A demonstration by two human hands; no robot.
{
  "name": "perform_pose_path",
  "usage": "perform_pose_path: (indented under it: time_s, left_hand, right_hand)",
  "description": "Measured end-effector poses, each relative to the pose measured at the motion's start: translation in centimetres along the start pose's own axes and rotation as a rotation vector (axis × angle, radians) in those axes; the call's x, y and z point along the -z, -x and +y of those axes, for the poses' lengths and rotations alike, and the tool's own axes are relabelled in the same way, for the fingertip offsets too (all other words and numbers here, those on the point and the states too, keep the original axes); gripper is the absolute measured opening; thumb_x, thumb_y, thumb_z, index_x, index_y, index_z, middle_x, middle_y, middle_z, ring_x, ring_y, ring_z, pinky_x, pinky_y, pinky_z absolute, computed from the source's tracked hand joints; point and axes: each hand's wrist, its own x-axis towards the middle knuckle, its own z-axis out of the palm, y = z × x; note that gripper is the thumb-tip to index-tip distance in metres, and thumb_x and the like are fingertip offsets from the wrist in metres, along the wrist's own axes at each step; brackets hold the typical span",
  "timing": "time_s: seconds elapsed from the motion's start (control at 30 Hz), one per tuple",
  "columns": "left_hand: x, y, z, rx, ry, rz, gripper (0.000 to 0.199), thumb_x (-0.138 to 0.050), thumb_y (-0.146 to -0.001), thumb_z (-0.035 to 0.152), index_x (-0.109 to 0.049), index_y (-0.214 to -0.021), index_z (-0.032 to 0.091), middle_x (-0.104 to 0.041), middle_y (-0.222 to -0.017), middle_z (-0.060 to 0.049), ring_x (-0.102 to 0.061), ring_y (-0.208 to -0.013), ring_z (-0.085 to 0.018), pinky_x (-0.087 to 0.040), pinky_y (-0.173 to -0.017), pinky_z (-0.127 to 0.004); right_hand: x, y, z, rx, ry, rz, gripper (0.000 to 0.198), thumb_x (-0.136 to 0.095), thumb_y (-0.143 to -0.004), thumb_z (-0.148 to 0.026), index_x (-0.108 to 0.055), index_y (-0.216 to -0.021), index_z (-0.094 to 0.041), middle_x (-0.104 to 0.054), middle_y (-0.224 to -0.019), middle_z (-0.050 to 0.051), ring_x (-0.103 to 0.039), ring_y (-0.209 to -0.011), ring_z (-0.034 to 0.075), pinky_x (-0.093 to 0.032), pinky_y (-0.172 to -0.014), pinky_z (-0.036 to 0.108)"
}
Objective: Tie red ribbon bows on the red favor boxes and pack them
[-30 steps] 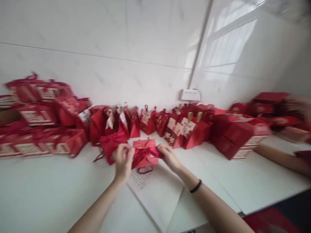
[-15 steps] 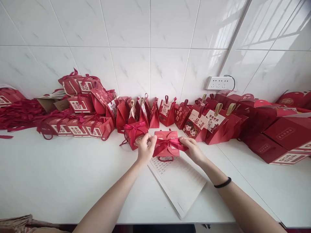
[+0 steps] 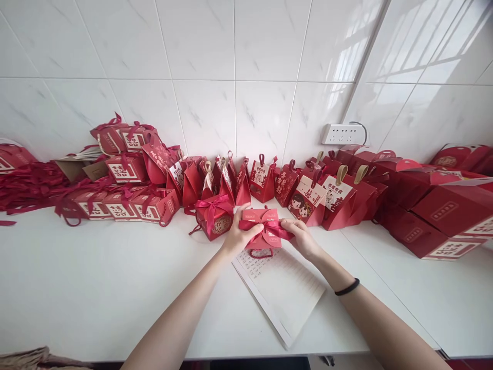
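A small red gift box (image 3: 272, 242) with overlapping rounded flaps stands over the top of a notebook (image 3: 287, 303). A dark red ribbon (image 3: 275, 226) is knotted across its top, and a twisted red cord handle (image 3: 262, 254) hangs on the near side. My left hand (image 3: 238, 235) clasps the box's left side, fingers at the far edge and thumb pressing by the knot. My right hand (image 3: 302, 237) is closed, pinching the ribbon's right end. Left of my left hand sits another red box tied with a bow (image 3: 214, 216).
Red triangular gift boxes (image 3: 263, 180) line the tiled wall. Ribbon-tied boxes (image 3: 121, 205) are stacked at left beside a heap of loose ribbon (image 3: 33, 182). Larger red boxes (image 3: 442, 216) stand at right. A white power strip (image 3: 344, 134) is by the wall.
My left hand has shifted from the ribbon's left end onto the box, its thumb now at the knot. My right hand keeps its pinch on the ribbon. The view has tilted slightly.
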Motion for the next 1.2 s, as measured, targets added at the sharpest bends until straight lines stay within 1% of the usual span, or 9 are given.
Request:
perform_pose_path:
  time_s: [0.07,0.13,0.23,0.3,0.47,0.67,0.93,1.1,1.2]
  left_hand:
    - [-0.1,0.1,0.2,0.041,0.014,-0.042,0.055,-0.071,-0.066,0.036,-0.045,-0.114,0.025,-0.06,-0.103,-0.004,-0.059,-0.096,-0.017,-0.043,-0.087,-0.032]
    - [-0.2,0.2,0.3,0.041,0.002,-0.021,0.051,-0.071,-0.066,0.035,-0.046,-0.108,0.023,-0.059,-0.102,-0.005,-0.058,-0.098,-0.018,-0.042,-0.09,-0.033]
    - [-0.2,0.5,0.8,0.039,-0.02,0.008,0.052,-0.072,-0.064,0.033,-0.043,-0.105,0.02,-0.058,-0.1,-0.005,-0.056,-0.101,-0.02,-0.04,-0.094,-0.036]
    - [-0.2,0.8,1.3,0.077,-0.029,-0.017,0.053,-0.072,-0.064,0.031,-0.041,-0.106,0.02,-0.057,-0.098,-0.004,-0.056,-0.1,-0.021,-0.039,-0.093,-0.036]
    - [-0.1,0.8,2.1,0.14,-0.065,-0.067,0.051,-0.068,-0.067,0.027,-0.039,-0.109,0.021,-0.055,-0.095,-0.002,-0.055,-0.097,-0.018,-0.038,-0.094,-0.035]
    - [0.0,0.2,1.6,0.142,-0.041,-0.052,0.056,-0.074,-0.063,0.028,-0.04,-0.106,0.022,-0.056,-0.095,-0.002,-0.057,-0.092,-0.017,-0.04,-0.091,-0.035]
    - [-0.6,0.6,1.8,0.115,-0.089,0.003,0.061,-0.078,-0.054,0.025,-0.039,-0.101,0.022,-0.054,-0.09,0.001,-0.058,-0.082,-0.014,-0.046,-0.077,-0.029]
    - [-0.7,0.4,1.0,0.091,-0.033,-0.019,0.057,-0.074,-0.06,0.029,-0.037,-0.104,0.023,-0.056,-0.087,0.002,-0.059,-0.075,-0.012,-0.047,-0.075,-0.029]
    - [-0.6,0.4,1.2,0.082,-0.058,-0.015,0.058,-0.076,-0.059,0.029,-0.039,-0.104,0.022,-0.056,-0.094,-0.001,-0.059,-0.084,-0.015,-0.047,-0.08,-0.031]
  right_hand:
    - [-0.5,0.7,-1.0,0.23,0.233,0.223,0.026,-0.054,-0.082,-0.043,-0.047,-0.078,-0.019,-0.049,-0.074,0.001,-0.047,-0.066,0.015,-0.038,-0.06,0.028]
    - [-1.6,1.8,-1.9,0.6,0.551,0.307,0.014,-0.055,-0.085,-0.031,-0.048,-0.087,-0.02,-0.051,-0.08,0.002,-0.048,-0.072,0.016,-0.039,-0.064,0.028]
    - [-3.9,3.3,-2.1,0.972,0.973,-0.007,0.007,-0.054,-0.09,-0.024,-0.052,-0.091,-0.017,-0.054,-0.082,0.005,-0.049,-0.075,0.018,-0.038,-0.066,0.031]
    - [-5.3,3.8,-1.7,1.001,1.143,-0.092,0.012,-0.046,-0.095,-0.023,-0.054,-0.096,-0.014,-0.056,-0.087,0.009,-0.049,-0.079,0.02,-0.037,-0.068,0.032]
    - [-6.9,3.5,-0.4,0.947,1.264,0.001,0.026,-0.03,-0.097,-0.012,-0.056,-0.098,-0.011,-0.055,-0.088,0.009,-0.047,-0.079,0.02,-0.034,-0.069,0.033]
    - [-7.7,3.3,0.3,0.907,1.311,0.063,0.026,-0.037,-0.096,-0.017,-0.06,-0.085,-0.014,-0.053,-0.082,0.008,-0.046,-0.076,0.02,-0.031,-0.068,0.034]
    - [-7.5,3.8,0.2,0.969,1.193,-0.059,0.031,-0.032,-0.094,-0.006,-0.06,-0.083,-0.015,-0.054,-0.076,0.004,-0.046,-0.071,0.016,-0.031,-0.073,0.034]
    - [-8.0,4.1,-0.1,1.014,1.138,-0.086,0.028,-0.033,-0.096,-0.009,-0.058,-0.087,-0.015,-0.056,-0.074,0.002,-0.046,-0.067,0.014,-0.032,-0.075,0.034]
    - [-7.3,3.9,-0.7,1.041,1.039,-0.08,0.02,-0.038,-0.096,-0.021,-0.056,-0.089,-0.015,-0.057,-0.074,0.003,-0.048,-0.066,0.014,-0.032,-0.07,0.033]
